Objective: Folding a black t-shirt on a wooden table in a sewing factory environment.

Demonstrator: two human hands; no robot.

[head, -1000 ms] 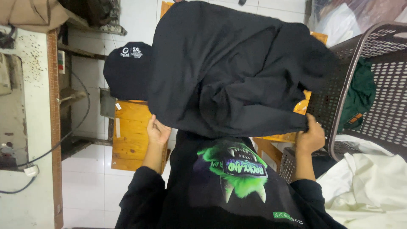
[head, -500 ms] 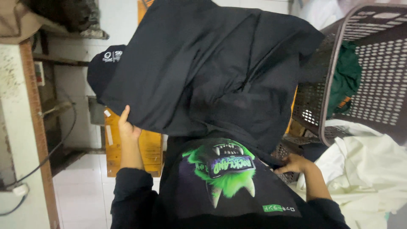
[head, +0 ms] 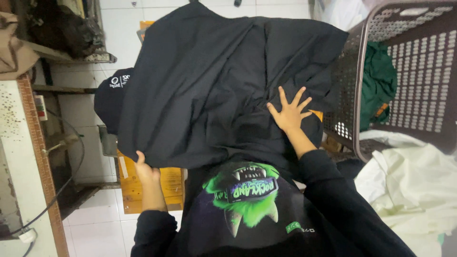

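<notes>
A large black garment (head: 214, 90) lies spread over a wooden stool or table (head: 143, 183) in front of me. My left hand (head: 145, 170) grips its lower left edge, fingers tucked under the cloth. My right hand (head: 290, 112) lies flat on top of the garment with fingers spread, pressing on its right side. I wear a black long-sleeved top with a green monster print (head: 247, 190).
A brown perforated laundry basket (head: 419, 81) stands at the right with a green garment (head: 378, 85) inside. White cloth (head: 414, 185) is piled below it. A black cap (head: 110, 97) sits left of the garment. A white-topped bench (head: 19, 157) runs along the left, over a tiled floor.
My right hand let go of the garment's lower right edge and moved up onto its top, fingers spread. The left hand shifted along the lower left edge, still gripping.
</notes>
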